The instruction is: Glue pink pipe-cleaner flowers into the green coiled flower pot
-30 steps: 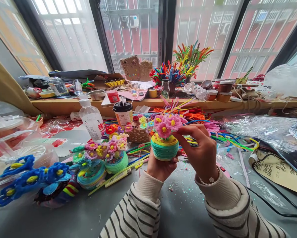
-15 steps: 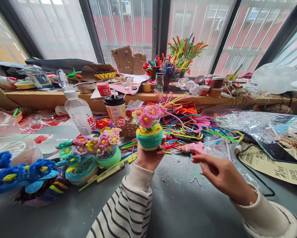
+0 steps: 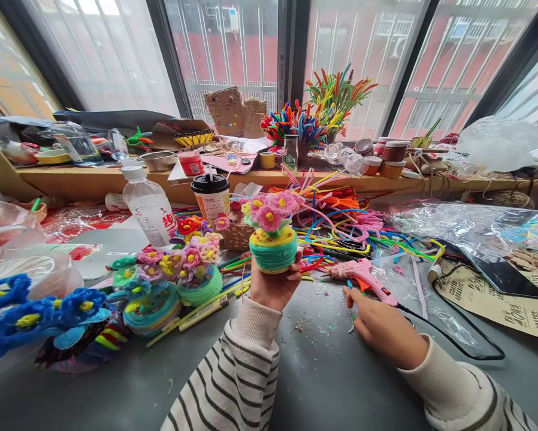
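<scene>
My left hand (image 3: 275, 290) holds up a small round pot (image 3: 273, 251) wrapped in teal, with a yellow top, its fingers round the base. Pink fuzzy flowers (image 3: 269, 214) stand on the pot. My right hand (image 3: 379, 323) is low over the grey table, fingers bent and partly apart, with nothing visible held in them. Just beyond it lies a pink glue gun (image 3: 363, 275), its nozzle pointing left. Small glittery bits (image 3: 316, 326) are scattered on the table between my hands.
More fuzzy flower pots (image 3: 199, 284) and blue flowers (image 3: 71, 308) crowd the left, beside a bottle (image 3: 147, 206) and a lidded cup (image 3: 210, 197). Coloured fuzzy stems (image 3: 345, 221) pile up behind. A black cable (image 3: 453, 341), sandpaper (image 3: 498, 299) and a phone (image 3: 507, 272) lie right.
My right hand has moved left and down, closer to the table, uncovering more of the glue gun. The pot stays in my left hand, nearly in place. The view has shifted slightly.
</scene>
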{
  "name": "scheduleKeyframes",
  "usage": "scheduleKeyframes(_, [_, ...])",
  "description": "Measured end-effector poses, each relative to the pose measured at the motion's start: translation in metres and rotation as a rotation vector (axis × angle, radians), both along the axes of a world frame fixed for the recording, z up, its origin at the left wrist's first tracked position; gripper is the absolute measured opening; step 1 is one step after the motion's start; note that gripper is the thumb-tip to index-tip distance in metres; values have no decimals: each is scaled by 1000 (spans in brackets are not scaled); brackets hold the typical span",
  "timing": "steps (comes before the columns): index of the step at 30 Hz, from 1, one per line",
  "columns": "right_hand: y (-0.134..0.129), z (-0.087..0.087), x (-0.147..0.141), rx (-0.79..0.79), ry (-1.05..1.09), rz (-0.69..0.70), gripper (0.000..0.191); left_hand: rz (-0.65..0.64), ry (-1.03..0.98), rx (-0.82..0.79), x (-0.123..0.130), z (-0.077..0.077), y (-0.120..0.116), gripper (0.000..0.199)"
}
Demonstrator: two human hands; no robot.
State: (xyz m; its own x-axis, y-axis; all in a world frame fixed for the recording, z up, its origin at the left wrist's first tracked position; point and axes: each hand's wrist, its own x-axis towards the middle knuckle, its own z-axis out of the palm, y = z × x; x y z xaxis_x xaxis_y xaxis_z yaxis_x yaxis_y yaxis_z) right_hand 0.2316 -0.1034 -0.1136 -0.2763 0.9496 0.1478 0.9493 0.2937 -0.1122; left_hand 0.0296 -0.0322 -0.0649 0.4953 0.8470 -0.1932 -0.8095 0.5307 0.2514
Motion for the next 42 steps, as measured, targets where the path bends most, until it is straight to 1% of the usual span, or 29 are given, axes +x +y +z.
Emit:
scheduleKeyframes(2, [-1,-4,2,-2,-6,42,36,-2,3,3,1,0,0,54])
scheduleKeyframes(4, [-4,-10,4,12,2,99,47,-4,7,9,1,1,0,55])
scheduleKeyframes(7, [-10,-14,2,72,36,132,59,-11,10,16,1,1,0,56])
scheduleKeyframes(9, [-12,-12,-3,97,43,130,59,-14,9,22,1,0,0,58])
scheduleKeyframes(12, [-14,-5,-13,73,21,153,56,-12,0,38,0,-2,1,58])
scheduleKeyframes(15, [-16,1,-21,1,0,150,57,-3,8,34,0,-2,1,57])
scheduleKeyframes(17, [-18,4,-25,-76,41,129,55,2,31,26,0,-2,1,56])
scheduleKeyframes(19, [-19,9,-27,-173,204,130,44,8,45,26,1,-1,0,56])
scheduleKeyframes(20, [-19,12,-28,-236,347,124,35,14,48,27,1,-1,-1,56])
scheduleKeyframes(23, [-14,23,-27,-522,945,60,7,37,49,21,1,1,-2,59])
scheduleKeyframes(24, [-12,26,-26,-628,1144,36,5,43,51,16,2,1,-2,60])
scheduleKeyframes(26, [-7,33,-24,-790,1452,12,10,43,51,8,2,2,-1,60])
scheduleKeyframes(28, [-5,39,-22,-862,1626,8,12,34,54,8,1,2,-1,60])
scheduleKeyframes(30, [-5,47,-21,-876,1707,-11,12,24,60,17,2,3,-1,61])
scheduleKeyframes(32, [-2,56,-24,-832,1734,-40,14,11,67,28,2,3,-2,60])
scheduleKeyframes(33, [0,62,-26,-784,1728,-65,16,4,68,33,2,3,-2,60])
scheduleKeyframes(34, [4,67,-29,-719,1713,-87,19,-3,65,39,3,2,-3,60])
scheduleKeyframes(36, [16,79,-36,-538,1670,-104,24,-17,57,49,3,1,-3,61])
scheduleKeyframes(39, [38,94,-49,-222,1600,-54,26,-28,41,58,4,-1,-3,62])
scheduleKeyframes(40, [45,98,-54,-140,1580,-29,25,-36,38,61,3,-2,-2,61])
scheduleKeyframes(42, [56,102,-64,-37,1540,22,22,-53,34,72,3,-3,-2,58])
